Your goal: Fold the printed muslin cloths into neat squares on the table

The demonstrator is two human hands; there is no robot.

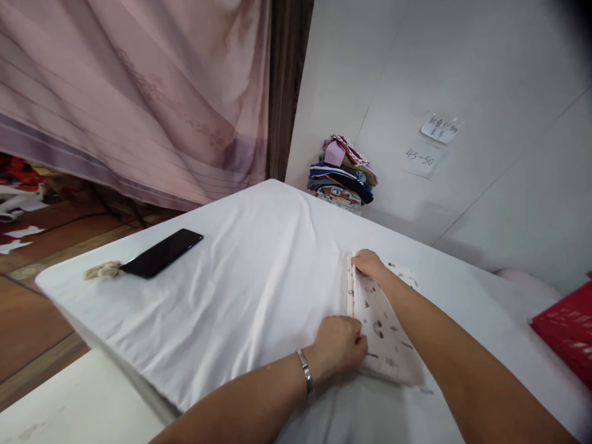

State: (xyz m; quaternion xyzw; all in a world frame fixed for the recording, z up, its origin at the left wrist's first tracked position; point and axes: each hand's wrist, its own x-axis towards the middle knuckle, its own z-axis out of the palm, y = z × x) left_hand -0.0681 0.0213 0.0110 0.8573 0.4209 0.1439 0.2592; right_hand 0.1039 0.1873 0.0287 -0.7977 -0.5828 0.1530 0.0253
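Observation:
A cream cloth with small printed figures [386,336] lies folded on the white-covered table [222,296]. My left hand [340,342], with a silver bracelet at the wrist, is closed on the cloth's near left edge. At the far left corner of the same cloth, my right hand [369,264] pinches the folded edge between thumb and fingers. Part of the cloth is covered by my right forearm. A further bit of printed fabric shows beyond that arm.
A black phone [164,253] with a beige strap [102,270] lies at the table's left. Folded clothes [342,172] are stacked against the white wall [416,74], which bears handwritten papers [425,159]. A red container [567,333] stands right; a pink curtain [152,92] hangs behind.

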